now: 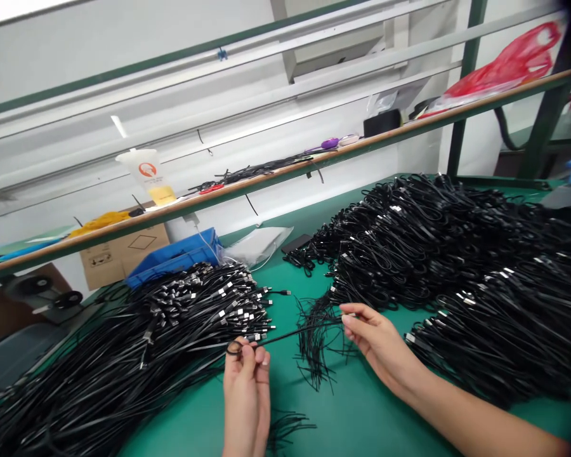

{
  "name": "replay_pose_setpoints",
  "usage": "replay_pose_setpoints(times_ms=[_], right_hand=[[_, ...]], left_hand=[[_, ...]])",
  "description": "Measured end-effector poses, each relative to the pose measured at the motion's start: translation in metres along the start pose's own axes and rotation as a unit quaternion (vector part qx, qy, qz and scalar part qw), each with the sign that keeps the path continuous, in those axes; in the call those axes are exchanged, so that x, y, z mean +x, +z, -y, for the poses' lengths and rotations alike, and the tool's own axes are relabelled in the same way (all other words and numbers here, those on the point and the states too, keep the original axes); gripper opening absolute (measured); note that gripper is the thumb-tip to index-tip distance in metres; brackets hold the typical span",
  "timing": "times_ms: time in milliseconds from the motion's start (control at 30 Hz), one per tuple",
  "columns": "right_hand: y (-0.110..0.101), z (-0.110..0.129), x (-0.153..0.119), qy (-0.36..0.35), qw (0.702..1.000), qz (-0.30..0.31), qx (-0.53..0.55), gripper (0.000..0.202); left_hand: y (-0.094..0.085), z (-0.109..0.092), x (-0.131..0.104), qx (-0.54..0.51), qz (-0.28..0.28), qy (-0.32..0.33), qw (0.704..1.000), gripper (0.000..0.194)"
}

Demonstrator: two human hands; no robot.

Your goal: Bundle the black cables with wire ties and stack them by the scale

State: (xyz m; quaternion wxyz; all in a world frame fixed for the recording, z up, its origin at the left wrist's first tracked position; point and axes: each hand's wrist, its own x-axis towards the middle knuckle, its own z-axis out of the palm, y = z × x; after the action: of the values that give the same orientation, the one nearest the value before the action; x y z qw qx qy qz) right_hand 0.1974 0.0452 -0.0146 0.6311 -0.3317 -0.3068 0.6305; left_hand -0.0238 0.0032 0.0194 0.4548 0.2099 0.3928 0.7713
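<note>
A black USB cable is stretched between my two hands above the green table. My left hand pinches it near a small loop at its left end. The fingertips of my right hand close on the other end, where the connector is mostly covered. Beneath the cable lies a bunch of thin black ties. Left of my hands spreads a pile of straight black cables with silver USB plugs. Looped, bundled cables are heaped beyond my right hand, and another pile of bundles lies nearer on the right.
More thin ties lie close to my left wrist. A blue bin, a clear plastic bag and a cardboard box stand at the back. Above runs a shelf with a cup and a red bag.
</note>
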Motion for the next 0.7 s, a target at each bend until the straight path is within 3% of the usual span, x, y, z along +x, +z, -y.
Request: replay_pose_setpoints(times_ms=[133,333,433,500,600,700], right_hand=[[0.002,-0.001,0.000,0.060,0.987,-0.021,0.151,0.031],[0.007,-0.003,-0.006,0.076,0.983,-0.010,0.167,0.033],[0.007,0.002,-0.008,0.022,0.997,-0.005,0.068,0.035],[0.007,0.006,-0.009,-0.038,0.997,0.016,-0.066,0.037],[0.009,0.009,-0.016,-0.149,0.948,0.099,-0.263,0.033],[0.013,0.005,-0.027,-0.211,0.900,0.171,-0.341,0.025]], left_hand=[[0.005,0.012,-0.010,0.018,0.020,0.000,1.000,0.043],[0.015,0.042,-0.028,0.081,0.080,-0.005,0.993,0.045],[0.016,0.053,-0.032,0.121,0.113,-0.003,0.986,0.045],[0.015,0.055,-0.034,0.150,0.130,0.004,0.980,0.043],[0.015,0.051,-0.038,0.187,0.152,0.019,0.970,0.039],[0.014,0.044,-0.043,0.212,0.183,0.030,0.959,0.036]])
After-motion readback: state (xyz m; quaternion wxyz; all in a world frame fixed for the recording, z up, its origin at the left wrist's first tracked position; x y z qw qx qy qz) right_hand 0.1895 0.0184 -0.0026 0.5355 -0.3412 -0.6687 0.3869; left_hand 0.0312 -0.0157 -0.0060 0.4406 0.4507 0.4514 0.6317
